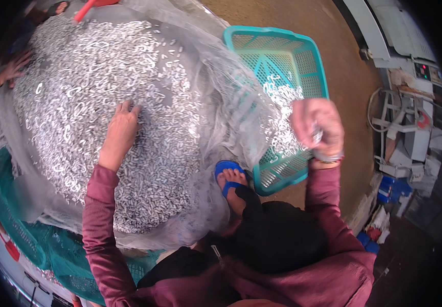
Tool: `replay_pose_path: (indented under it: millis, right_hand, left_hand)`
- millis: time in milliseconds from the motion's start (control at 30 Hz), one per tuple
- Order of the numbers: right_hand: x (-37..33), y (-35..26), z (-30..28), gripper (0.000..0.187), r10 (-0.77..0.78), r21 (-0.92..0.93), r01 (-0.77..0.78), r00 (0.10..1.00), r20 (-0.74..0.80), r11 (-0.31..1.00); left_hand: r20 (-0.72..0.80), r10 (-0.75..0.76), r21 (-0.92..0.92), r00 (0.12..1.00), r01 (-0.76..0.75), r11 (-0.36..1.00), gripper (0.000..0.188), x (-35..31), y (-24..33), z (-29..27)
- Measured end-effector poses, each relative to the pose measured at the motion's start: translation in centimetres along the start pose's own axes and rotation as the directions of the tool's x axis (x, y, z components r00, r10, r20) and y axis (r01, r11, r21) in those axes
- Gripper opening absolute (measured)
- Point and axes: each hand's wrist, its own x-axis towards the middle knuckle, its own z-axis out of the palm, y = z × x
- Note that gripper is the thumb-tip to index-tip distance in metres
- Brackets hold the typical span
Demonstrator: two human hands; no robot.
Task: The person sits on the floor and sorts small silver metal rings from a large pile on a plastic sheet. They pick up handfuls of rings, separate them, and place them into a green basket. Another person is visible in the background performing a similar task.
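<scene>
A broad heap of small silvery-white pieces (154, 153) lies on a translucent plastic sheet (218, 97), with brighter white loop-shaped pieces scattered among them. My left hand (121, 128) rests on the heap, its partly visible fingers bent down and slightly apart, with nothing seen in them. Over the right side of a teal slotted basket (241, 36), my right hand (319, 123) is curled closed and blurred by motion. Something bright white shows in its grip, seemingly loop-shaped pieces. More white loop-shaped pieces (282, 125) lie inside the basket, below and left of that hand.
Another person's hand (14, 67) touches the heap's far left edge. A red scoop-like object (85, 9) lies at the top. Teal netted baskets (19, 225) stand lower left. My foot in a blue sandal (231, 176) is between sheet and basket. Machinery (410, 117) stands at right.
</scene>
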Motion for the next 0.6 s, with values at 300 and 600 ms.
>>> replay_pose_path:
  millis: [300, 600]
  right_hand:
    - [-6.6, 2.6, -9.1, 0.054, -0.253, -0.827, -0.552, 0.79, -0.559, 0.105]
    - [14.1, 10.7, 2.8, 0.032, 0.25, -0.683, 0.034, 0.916, 0.313, 0.73]
  left_hand:
    - [0.232, 0.015, 0.174, 0.973, -0.057, 0.983, 0.03, -1.8, -0.3, 4.6]
    - [0.603, -0.065, -0.268, 0.795, 0.279, 0.922, 0.032, -9.1, -2.2, 0.1]
